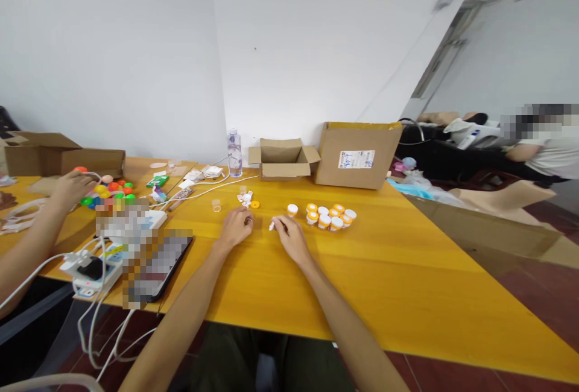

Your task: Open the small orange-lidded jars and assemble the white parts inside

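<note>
My left hand [236, 227] rests on the yellow wooden table [371, 283], fingers curled around a small piece I cannot make out. My right hand [289, 236] lies beside it and pinches a small white object [272, 225] at its fingertips. Just beyond my hands lie white dice-like bits [245, 199], an orange lid [255, 204] and a small clear cup [216, 205]. To the right stands a cluster of several small white jars with orange lids [329, 216], plus one jar [292, 210] set apart.
An open cardboard box [283, 160], a larger box [356, 154] and a water bottle [234, 152] stand at the wall. Another person's hand [72, 187] reaches coloured balls [108, 193] on the left. Cables, a power strip [90, 268] and a tablet [158, 265] lie front left.
</note>
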Motion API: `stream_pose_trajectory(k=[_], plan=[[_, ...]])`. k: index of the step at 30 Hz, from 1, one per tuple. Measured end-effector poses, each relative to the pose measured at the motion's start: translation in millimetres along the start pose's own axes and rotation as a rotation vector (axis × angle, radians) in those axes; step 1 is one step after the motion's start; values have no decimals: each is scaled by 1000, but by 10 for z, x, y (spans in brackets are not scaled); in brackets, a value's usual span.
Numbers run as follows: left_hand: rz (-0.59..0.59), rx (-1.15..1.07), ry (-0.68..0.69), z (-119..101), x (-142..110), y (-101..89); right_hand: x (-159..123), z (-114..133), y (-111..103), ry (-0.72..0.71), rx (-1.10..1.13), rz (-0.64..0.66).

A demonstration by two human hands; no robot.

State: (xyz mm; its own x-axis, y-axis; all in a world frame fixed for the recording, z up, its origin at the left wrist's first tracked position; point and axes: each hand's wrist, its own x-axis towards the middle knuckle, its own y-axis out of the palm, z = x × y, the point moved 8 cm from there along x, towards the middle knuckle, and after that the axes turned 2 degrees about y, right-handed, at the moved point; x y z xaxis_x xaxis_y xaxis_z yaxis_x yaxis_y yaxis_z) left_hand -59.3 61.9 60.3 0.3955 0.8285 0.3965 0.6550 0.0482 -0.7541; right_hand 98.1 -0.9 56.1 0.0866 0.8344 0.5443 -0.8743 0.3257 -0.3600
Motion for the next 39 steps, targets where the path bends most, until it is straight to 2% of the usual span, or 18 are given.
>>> stream_pose_trajectory(k=[6, 10, 13, 18, 20, 29, 39], plan=[[-97, 99, 23, 77, -1, -78, 1, -36, 23, 48, 55, 28], [-131, -12, -1, 65, 12, -89, 0, -103, 44, 99, 102, 37], [-75, -238, -13, -24, 26, -10, 4, -167, 46, 127, 141, 17], [128, -562, 14, -242, -3, 195, 13, -255, 40, 154, 226, -20], [154, -596, 16, -271, -13, 227, 15, -267, 44, 155, 251, -20], [128, -640, -2, -212, 21, 240, 6, -257, 90, 178, 251, 22], [209, -813, -5, -290, -6, 268, -5, -161, 70, 103, 31, 82]])
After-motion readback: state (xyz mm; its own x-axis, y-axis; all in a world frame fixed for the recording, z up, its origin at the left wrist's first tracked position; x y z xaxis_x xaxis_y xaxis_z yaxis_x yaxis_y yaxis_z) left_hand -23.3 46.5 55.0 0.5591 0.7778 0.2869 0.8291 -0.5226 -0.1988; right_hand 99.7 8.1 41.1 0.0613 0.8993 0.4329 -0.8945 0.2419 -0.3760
